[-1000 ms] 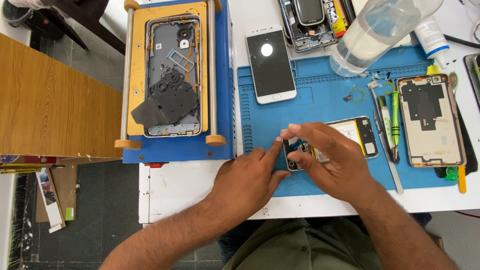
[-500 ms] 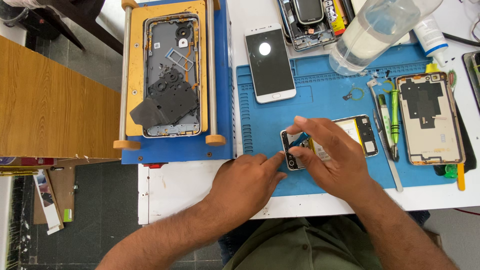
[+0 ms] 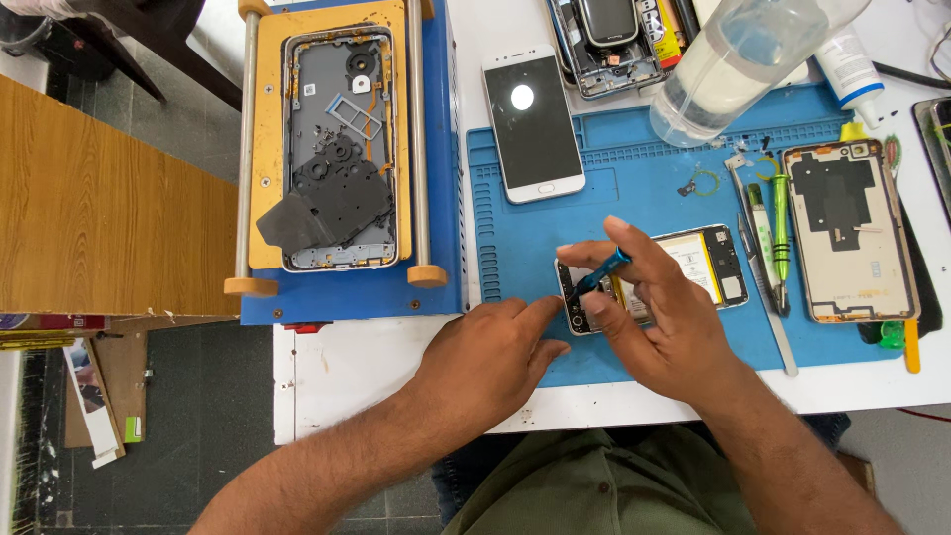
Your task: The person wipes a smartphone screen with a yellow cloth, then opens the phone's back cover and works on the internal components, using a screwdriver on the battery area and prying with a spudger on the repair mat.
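An opened phone (image 3: 705, 266) with its yellow battery showing lies on the blue work mat (image 3: 634, 188). My right hand (image 3: 662, 315) covers its left half and grips a small blue-handled tool (image 3: 602, 271), tip down on the phone's left end. My left hand (image 3: 485, 359) rests on the mat's front left corner, fingertips against the phone's left edge, holding nothing.
A white phone (image 3: 533, 121) lies face up at the mat's top left. A phone frame (image 3: 337, 149) sits in a yellow and blue clamp fixture. A back cover (image 3: 848, 230), green screwdriver (image 3: 780, 238), tweezers (image 3: 761, 267) and a plastic bottle (image 3: 738, 61) lie right.
My right hand has lifted its fingers and now shows the blue tool held over the phone's left end. My left hand stays at the phone's left edge.
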Tool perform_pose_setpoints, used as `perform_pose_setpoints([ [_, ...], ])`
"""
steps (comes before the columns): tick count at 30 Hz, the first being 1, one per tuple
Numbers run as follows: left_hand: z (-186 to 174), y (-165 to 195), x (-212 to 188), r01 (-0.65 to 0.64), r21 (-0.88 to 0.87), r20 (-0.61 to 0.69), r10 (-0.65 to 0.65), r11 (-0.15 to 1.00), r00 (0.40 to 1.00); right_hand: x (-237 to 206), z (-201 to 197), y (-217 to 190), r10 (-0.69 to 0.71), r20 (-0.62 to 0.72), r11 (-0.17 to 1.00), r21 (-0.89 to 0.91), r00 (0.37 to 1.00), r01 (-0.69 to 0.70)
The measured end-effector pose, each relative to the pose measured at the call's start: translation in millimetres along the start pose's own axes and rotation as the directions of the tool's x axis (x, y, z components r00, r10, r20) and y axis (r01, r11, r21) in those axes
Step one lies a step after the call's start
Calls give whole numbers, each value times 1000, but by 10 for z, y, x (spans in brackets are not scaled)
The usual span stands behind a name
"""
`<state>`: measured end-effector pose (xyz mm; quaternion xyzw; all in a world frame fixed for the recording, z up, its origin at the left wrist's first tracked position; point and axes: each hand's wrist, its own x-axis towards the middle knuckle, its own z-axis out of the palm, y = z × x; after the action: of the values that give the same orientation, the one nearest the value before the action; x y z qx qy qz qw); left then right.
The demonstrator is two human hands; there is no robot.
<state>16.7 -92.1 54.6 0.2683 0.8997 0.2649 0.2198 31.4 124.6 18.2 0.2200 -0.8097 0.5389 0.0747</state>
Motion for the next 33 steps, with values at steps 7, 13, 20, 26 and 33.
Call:
perform_pose_setpoints([
  [7,-24,13,16,25,1,15,-25,1000,1000,-13,54,49,-8,8,999,-35,1000,8],
  [13,-45,41,31,56,0,80,-56,998,995,11,20,36,23,17,995,95,1000,-25],
  [20,-59,67,32,118,16,150,-119,993,982,-10,-132,-41,216,-114,976,22,970,-215],
  [26,0,30,12,69,34,53,-70,997,996,-7,42,55,-29,-82,999,11,996,30],
  [33,78,-7,27,28,105,-53,-23,994,998,4,81,88,-13,-46,999,-38,999,11],
])
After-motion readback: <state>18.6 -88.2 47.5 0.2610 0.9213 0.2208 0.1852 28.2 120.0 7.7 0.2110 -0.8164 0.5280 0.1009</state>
